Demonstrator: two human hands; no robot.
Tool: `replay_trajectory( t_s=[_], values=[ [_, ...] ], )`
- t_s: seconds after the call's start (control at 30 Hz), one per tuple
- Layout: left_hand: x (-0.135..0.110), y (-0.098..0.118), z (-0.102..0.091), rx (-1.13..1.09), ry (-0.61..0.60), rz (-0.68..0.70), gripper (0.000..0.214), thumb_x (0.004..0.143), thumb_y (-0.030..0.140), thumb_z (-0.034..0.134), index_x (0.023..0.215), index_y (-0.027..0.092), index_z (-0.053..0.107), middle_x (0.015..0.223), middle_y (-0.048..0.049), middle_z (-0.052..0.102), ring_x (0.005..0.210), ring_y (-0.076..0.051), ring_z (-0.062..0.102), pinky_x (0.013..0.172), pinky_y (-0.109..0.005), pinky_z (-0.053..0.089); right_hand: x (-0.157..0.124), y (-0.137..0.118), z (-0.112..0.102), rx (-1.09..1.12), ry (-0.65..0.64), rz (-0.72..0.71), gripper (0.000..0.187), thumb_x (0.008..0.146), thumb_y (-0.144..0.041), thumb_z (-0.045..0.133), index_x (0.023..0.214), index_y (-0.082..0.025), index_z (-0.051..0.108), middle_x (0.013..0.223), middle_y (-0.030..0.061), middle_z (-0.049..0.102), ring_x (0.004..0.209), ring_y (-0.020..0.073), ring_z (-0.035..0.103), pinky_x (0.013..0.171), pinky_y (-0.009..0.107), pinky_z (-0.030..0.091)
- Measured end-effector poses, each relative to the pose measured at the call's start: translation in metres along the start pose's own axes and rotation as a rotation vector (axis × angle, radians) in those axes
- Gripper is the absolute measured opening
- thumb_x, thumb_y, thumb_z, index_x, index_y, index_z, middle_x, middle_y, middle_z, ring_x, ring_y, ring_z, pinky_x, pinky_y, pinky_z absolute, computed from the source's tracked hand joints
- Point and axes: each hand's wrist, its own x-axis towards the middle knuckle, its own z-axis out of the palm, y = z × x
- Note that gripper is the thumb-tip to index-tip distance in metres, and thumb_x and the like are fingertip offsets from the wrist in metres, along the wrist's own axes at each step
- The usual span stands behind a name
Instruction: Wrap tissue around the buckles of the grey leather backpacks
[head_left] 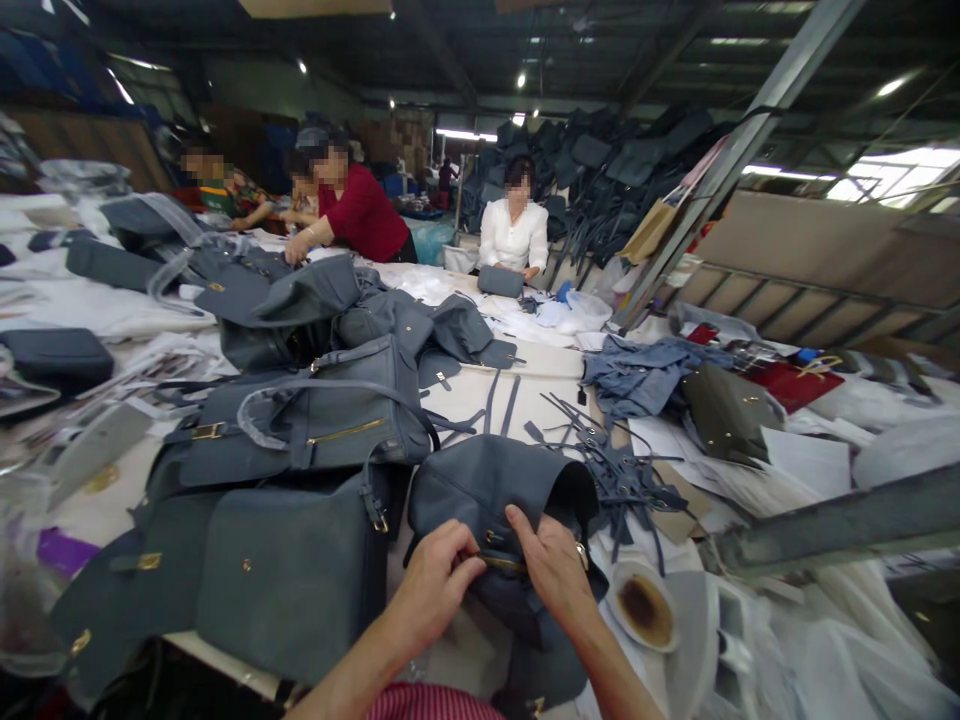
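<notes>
Right in front of me lies a blue-grey bag (487,480) with a gold zipper (501,562) across its near side and its mouth gaping to the right. My left hand (439,580) pinches at the zipper's left end, thumb against fingers. Around the bag's right part my right hand (559,575) is closed, thumb on the outside and fingers tucked out of sight in the material. Touching the bag's left side are a backpack with a gold zipper (360,410) and a flat-fronted bag (281,570) with gold fittings.
Several loose straps (607,450) lie to the right, near crumpled blue fabric (645,370) and a dark olive bag (727,410). A bowl with brown residue (641,607) stands by my right forearm. A metal beam (840,520) juts in from the right. Co-workers sit across the table.
</notes>
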Motion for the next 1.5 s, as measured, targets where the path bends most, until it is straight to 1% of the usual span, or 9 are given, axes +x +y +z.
replay_trajectory(
  t_s=[0.2, 0.3, 0.47, 0.63, 0.8, 0.97, 1.07, 1.37, 1.5],
  values=[
    [-0.009, 0.017, -0.02, -0.013, 0.009, -0.023, 0.014, 0.082, 0.021, 0.054, 0.068, 0.02, 0.053, 0.06, 0.0044, 0.052, 0.06, -0.013, 0.05, 0.059, -0.024, 0.034, -0.029, -0.01, -0.022, -0.27, -0.002, -0.101, 0.037, 0.09, -0.041, 0.049, 0.063, -0.021, 0.065, 0.062, 0.0093, 0.07, 0.063, 0.0232, 0.067, 0.059, 0.028, 0.043],
    [-0.017, 0.027, -0.032, 0.008, 0.051, -0.014, 0.014, 0.082, 0.023, 0.057, 0.069, 0.019, 0.056, 0.061, 0.0037, 0.056, 0.06, -0.013, 0.051, 0.059, -0.024, 0.034, -0.046, -0.018, -0.031, -0.067, -0.064, -0.215, 0.033, 0.087, -0.041, 0.051, 0.064, -0.022, 0.063, 0.059, 0.0044, 0.065, 0.054, 0.0182, 0.06, 0.053, 0.027, 0.042],
    [-0.023, 0.032, -0.035, -0.037, 0.11, -0.011, 0.018, 0.084, 0.023, 0.053, 0.066, 0.02, 0.057, 0.061, 0.0031, 0.058, 0.059, -0.013, 0.054, 0.059, -0.023, 0.037, -0.046, -0.025, 0.0, 0.408, -0.293, -0.266, 0.035, 0.08, -0.025, 0.056, 0.115, -0.021, 0.06, 0.075, 0.0016, 0.068, 0.054, 0.0143, 0.059, 0.049, 0.023, 0.045],
    [-0.021, 0.015, -0.034, -0.088, 0.176, -0.052, 0.028, 0.089, 0.031, 0.047, 0.065, 0.02, 0.055, 0.06, 0.0025, 0.057, 0.057, -0.013, 0.054, 0.058, -0.023, 0.04, -0.039, -0.022, 0.034, 0.547, -0.453, -0.211, 0.019, 0.085, -0.025, 0.046, 0.075, -0.018, 0.062, 0.055, -0.0036, 0.056, 0.047, 0.0109, 0.056, 0.049, 0.02, 0.046],
    [-0.022, 0.005, -0.052, -0.085, 0.308, -0.122, 0.035, 0.093, 0.039, 0.039, 0.065, 0.021, 0.051, 0.056, 0.0029, 0.053, 0.053, -0.013, 0.052, 0.054, -0.024, 0.039, -0.038, -0.022, 0.037, 0.676, -0.522, -0.063, 0.023, 0.084, -0.034, 0.05, 0.068, -0.018, 0.055, 0.047, -0.0052, 0.053, 0.041, 0.0085, 0.05, 0.043, 0.017, 0.041],
    [-0.03, 0.016, -0.053, 0.089, 0.203, -0.002, 0.011, 0.082, 0.027, 0.061, 0.091, 0.021, 0.061, 0.071, 0.0027, 0.058, 0.062, -0.013, 0.053, 0.059, -0.024, 0.041, -0.038, -0.027, 0.034, 0.594, -0.474, -0.114, 0.031, 0.086, -0.039, 0.049, 0.064, -0.019, 0.052, 0.046, -0.0063, 0.048, 0.04, 0.0079, 0.048, 0.041, 0.017, 0.039],
    [-0.032, 0.018, -0.045, 0.183, 0.154, 0.159, 0.031, 0.08, 0.017, 0.061, 0.11, 0.023, 0.06, 0.088, -0.0016, 0.06, 0.074, -0.015, 0.056, 0.067, -0.024, 0.046, -0.039, -0.029, 0.033, 0.587, -0.468, -0.122, 0.03, 0.086, -0.037, 0.048, 0.063, -0.019, 0.05, 0.046, -0.0068, 0.047, 0.039, 0.0078, 0.047, 0.04, 0.017, 0.039],
    [-0.024, 0.011, -0.036, 0.617, 0.247, 0.585, 0.032, 0.094, 0.016, 0.037, 0.072, 0.019, 0.061, 0.073, -0.0048, 0.057, 0.069, -0.017, 0.049, 0.063, -0.029, 0.041, -0.038, -0.029, 0.035, 0.595, -0.484, -0.133, 0.023, 0.084, -0.03, 0.05, 0.064, -0.019, 0.054, 0.049, -0.0057, 0.051, 0.042, 0.0096, 0.052, 0.041, 0.018, 0.042],
    [-0.019, -0.001, -0.033, 0.445, 0.353, 0.433, 0.03, 0.093, 0.015, 0.036, 0.069, 0.02, 0.054, 0.072, -0.004, 0.054, 0.07, -0.018, 0.05, 0.065, -0.029, 0.042, -0.037, -0.03, 0.037, 0.637, -0.509, -0.084, 0.024, 0.082, -0.032, 0.052, 0.063, -0.019, 0.054, 0.046, -0.0059, 0.052, 0.039, 0.0087, 0.05, 0.042, 0.018, 0.041]
  ],
)
